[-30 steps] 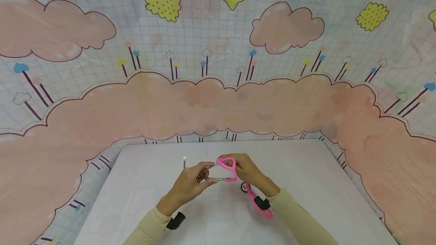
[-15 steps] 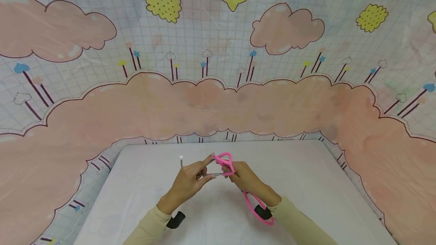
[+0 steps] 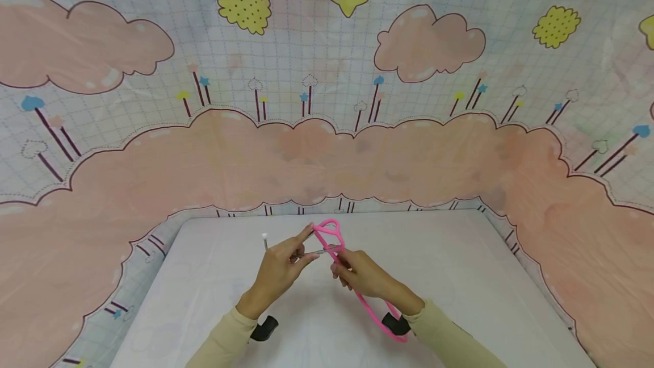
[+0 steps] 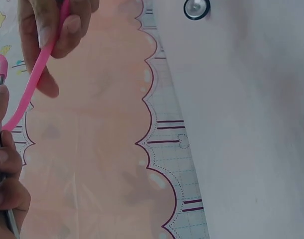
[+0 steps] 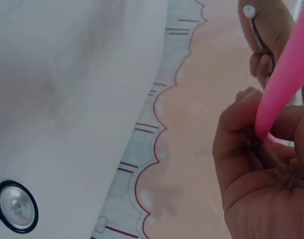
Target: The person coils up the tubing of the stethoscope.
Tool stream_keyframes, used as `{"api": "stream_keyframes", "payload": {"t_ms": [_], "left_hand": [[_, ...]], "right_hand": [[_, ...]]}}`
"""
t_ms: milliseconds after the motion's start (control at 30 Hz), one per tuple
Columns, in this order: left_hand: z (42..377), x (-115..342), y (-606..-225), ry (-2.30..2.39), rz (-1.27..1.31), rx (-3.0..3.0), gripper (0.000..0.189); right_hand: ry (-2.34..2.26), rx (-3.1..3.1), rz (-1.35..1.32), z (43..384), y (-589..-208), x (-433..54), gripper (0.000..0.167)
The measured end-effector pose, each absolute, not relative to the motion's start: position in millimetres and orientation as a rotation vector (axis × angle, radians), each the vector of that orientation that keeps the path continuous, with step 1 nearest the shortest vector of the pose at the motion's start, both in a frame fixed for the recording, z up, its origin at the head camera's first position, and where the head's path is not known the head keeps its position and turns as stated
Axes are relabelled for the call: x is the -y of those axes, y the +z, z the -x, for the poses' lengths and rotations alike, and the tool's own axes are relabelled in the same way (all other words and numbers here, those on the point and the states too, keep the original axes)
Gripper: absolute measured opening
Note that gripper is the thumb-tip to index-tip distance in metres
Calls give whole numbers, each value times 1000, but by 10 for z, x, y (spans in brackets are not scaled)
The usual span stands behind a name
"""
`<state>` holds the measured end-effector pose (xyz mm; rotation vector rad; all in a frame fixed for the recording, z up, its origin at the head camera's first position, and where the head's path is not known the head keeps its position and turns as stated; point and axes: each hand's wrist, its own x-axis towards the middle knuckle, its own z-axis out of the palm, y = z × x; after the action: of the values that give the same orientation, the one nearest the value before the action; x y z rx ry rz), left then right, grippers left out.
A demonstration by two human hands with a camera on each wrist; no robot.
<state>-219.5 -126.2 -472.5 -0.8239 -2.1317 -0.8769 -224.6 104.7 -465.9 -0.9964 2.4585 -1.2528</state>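
Note:
A stethoscope with pink tubing [image 3: 371,312] hangs between my hands above the table. My left hand [image 3: 277,266] holds its metal ear tubes, fingers curled between them; a white ear tip [image 3: 264,236] sticks up behind that hand. In the right wrist view the ear tip [image 5: 249,11] shows at the upper right. My right hand [image 3: 365,273] pinches the pink tube below the fork, as the right wrist view shows with the tube [image 5: 283,79] between thumb and fingers. The round chest piece [image 4: 196,8] hangs low, seen in both wrist views; in the head view it is hidden.
A white table [image 3: 204,300] lies under both hands. Behind it and at its sides hangs a patterned cloth [image 3: 306,158] with clouds and stars. Black wrist straps [image 3: 264,329] sit by the sleeve cuffs.
The pink fork has risen and shifted left, tilting with the ear tubes. My right hand has moved from the fork down to the tube below it. My left hand keeps its hold.

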Motion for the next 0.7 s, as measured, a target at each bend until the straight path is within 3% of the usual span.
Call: {"api": "stream_keyframes", "payload": {"t_ms": [700], "left_hand": [[2285,1394,-4717,-839,677,2176,71]], "right_hand": [[-1126,-2427,985,2034,-4532,-1117,41]]}}
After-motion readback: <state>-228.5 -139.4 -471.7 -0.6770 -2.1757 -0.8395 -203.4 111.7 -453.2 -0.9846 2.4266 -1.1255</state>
